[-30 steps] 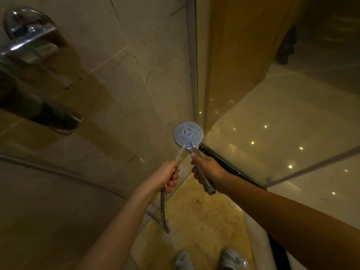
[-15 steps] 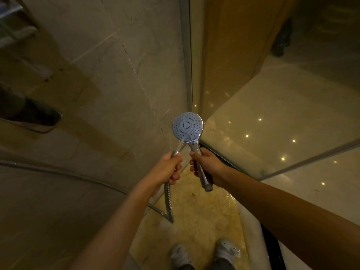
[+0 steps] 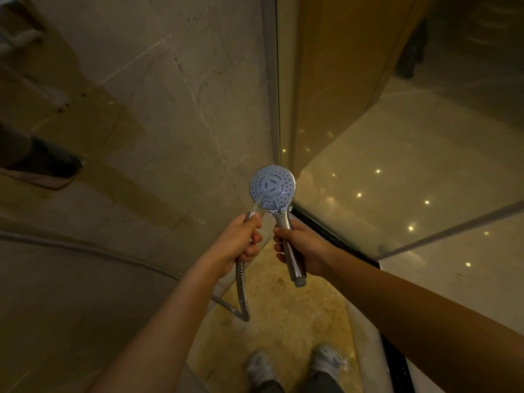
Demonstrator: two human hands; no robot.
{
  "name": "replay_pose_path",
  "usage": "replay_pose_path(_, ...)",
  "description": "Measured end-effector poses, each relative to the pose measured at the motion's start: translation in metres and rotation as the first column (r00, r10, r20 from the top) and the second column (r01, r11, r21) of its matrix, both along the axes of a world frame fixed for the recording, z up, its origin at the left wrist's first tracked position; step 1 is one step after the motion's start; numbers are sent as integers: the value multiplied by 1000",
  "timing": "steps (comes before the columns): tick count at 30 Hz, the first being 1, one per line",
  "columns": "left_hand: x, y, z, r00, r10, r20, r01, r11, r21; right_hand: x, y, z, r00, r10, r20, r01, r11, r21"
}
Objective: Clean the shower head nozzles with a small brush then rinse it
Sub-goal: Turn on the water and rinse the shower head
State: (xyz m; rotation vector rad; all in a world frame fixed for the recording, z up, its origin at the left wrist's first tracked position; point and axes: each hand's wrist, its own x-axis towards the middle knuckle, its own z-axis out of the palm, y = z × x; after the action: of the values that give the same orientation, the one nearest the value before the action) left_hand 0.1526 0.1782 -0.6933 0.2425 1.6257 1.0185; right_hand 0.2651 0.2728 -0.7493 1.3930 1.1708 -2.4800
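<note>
A round shower head (image 3: 272, 186) with a pale nozzle face points toward me, detached from its hose. My right hand (image 3: 300, 246) grips its chrome handle, whose open end sticks out below my fist. My left hand (image 3: 238, 242) grips the end of the metal hose (image 3: 241, 290), and a thin stream of water runs from the hose end onto the lower left of the nozzle face. No brush is in view.
A tiled wall (image 3: 170, 109) stands ahead and left, a glass shower door (image 3: 397, 165) to the right with a metal frame (image 3: 270, 80). A chrome fixture (image 3: 42, 163) juts out at left. My shoes (image 3: 295, 367) stand on the wet yellow floor (image 3: 283, 321).
The view has tilted down and left, so the tap has slid out of sight. The shower head now faces me more squarely, with both hands keeping their grips.
</note>
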Motion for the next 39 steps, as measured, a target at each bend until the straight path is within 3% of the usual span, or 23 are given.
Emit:
replay_pose_path(7, 3, 0, -3, 987, -154, 54, 155, 987, -34, 0, 3, 1, 996, 86, 16, -88, 989, 122)
replay_pose_path(15, -13, 3, -1, 1000, 8, -27, -8, 1000, 2, -3, 0, 4, 999, 47, -26, -43, 989, 144)
replay_pose_path(20, -9, 11, 0, 996, -70, -46, 71, 997, 4, -7, -2, 3, 1000, -17, -21, 20, 988, 155)
replay_pose_path(23, -7, 12, -4, 999, -23, -38, 23, 1000, 0, -9, -3, 2, 998, -44, -52, 51, 988, 143)
replay_pose_path(27, 4, 13, -9, 997, -69, -46, 68, 998, -8, -7, 0, 0, 996, -4, -93, 22, 981, 194)
replay_pose_path(32, 1, 15, -7, 995, 83, -48, -82, 996, 20, -5, -2, -2, 992, -11, -128, 30, 989, 148)
replay_pose_path(39, 7, 13, -9, 998, -36, -52, 34, 999, -25, -11, -1, -2, 996, 44, -72, -30, 982, 186)
